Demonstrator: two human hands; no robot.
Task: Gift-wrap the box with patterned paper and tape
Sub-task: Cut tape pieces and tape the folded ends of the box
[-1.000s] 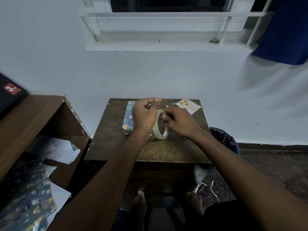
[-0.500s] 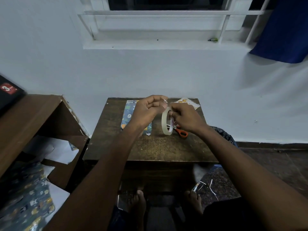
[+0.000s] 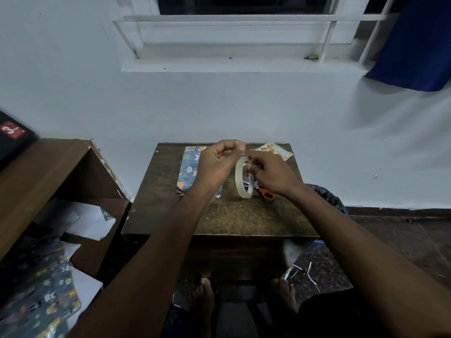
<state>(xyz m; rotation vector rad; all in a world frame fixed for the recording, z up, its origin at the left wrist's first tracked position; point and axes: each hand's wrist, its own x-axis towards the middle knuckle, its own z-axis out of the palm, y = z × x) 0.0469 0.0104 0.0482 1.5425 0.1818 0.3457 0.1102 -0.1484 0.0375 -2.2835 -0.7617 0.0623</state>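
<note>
box (image 3: 189, 170) papered, desk's far-left corner | left hand (image 3: 216, 164) pinches tape end | right hand (image 3: 271, 173) grips tape roll (image 3: 242, 178) | taping left

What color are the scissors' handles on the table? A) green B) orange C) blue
B: the scissors lying on the table, partly hidden behind the tape roll and the right hand, show an orange handle.

Dim, bluish indoor light; window (image 3: 241, 3) dark. Soft shadow under curtain (image 3: 415, 42) on wall (image 3: 219, 106). Wide-angle bending at edges; lower corners murky, perhaps slightly blurred.
</note>
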